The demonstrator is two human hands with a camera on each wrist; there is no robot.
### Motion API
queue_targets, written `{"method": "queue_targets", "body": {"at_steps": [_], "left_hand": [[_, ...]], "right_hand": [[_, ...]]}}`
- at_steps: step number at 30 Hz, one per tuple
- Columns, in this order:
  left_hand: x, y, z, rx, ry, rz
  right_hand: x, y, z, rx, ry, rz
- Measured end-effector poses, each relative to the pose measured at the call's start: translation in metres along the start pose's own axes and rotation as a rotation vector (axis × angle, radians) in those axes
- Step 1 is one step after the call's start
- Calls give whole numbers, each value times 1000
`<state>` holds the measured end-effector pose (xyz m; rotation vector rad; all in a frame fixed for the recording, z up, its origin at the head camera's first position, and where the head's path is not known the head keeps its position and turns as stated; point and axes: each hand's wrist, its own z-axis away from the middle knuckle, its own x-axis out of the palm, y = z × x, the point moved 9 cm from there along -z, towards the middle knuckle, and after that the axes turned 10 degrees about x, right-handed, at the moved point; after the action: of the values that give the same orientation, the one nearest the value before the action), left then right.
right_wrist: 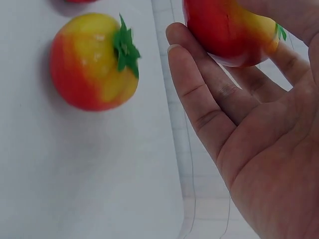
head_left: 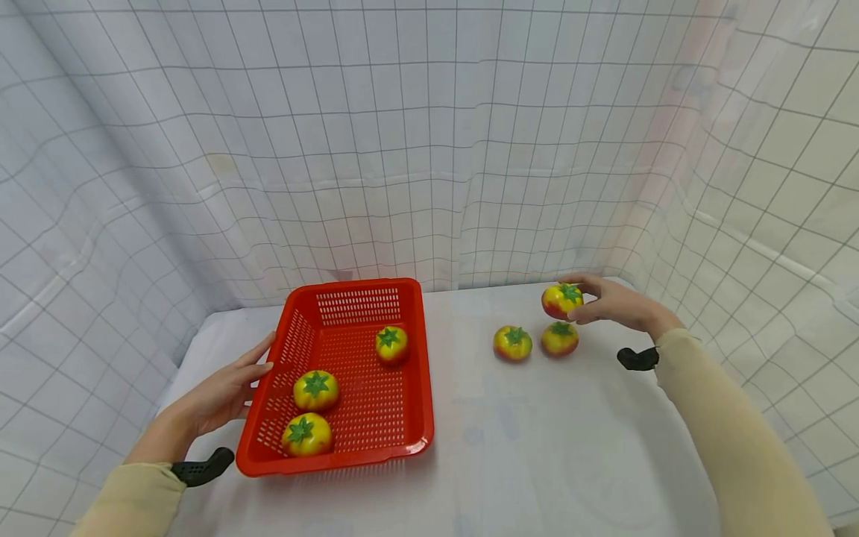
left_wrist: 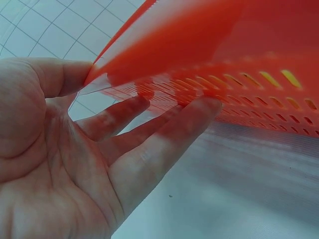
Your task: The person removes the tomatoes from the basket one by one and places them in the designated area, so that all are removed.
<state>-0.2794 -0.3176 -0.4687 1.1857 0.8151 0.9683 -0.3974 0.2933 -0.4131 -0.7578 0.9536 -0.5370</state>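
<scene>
My right hand (head_left: 607,302) pinches a yellow-and-red toy tomato (head_left: 562,300) between thumb and fingers, above the white tabletop. In the right wrist view this held tomato (right_wrist: 227,32) is partly cut off at the top. Two similar tomatoes sit on the table: one (head_left: 560,339) just below the held one, another (head_left: 513,344) to its left. Over on the left, my left hand (head_left: 224,388) holds the side rim of a red plastic basket (head_left: 429,403). The left wrist view shows the thumb at the rim and the fingers (left_wrist: 164,142) beneath it, against the slotted wall.
Inside the basket are three tomatoes: one on the right (head_left: 391,345), two on the left (head_left: 316,391) (head_left: 307,435). White gridded sheeting (head_left: 403,149) hangs behind the table (head_left: 537,447) and on both sides. A black band end (head_left: 637,359) sticks out from each wrist.
</scene>
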Motion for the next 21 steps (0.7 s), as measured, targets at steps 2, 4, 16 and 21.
{"method": "queue_targets", "body": {"at_steps": [2,4,16,21], "left_hand": [[0,0,0,0,-1,1],[0,0,0,1,-1,1],[0,0,0,-2,-2,6],[1,0,0,-1,-4,12]], "right_hand": [[-3,6,1,1,-2,-20],[-7,12,2,2,4,-26],[-21,42,13,39,23,-112],[-26,57,15,61,46,-113]]}}
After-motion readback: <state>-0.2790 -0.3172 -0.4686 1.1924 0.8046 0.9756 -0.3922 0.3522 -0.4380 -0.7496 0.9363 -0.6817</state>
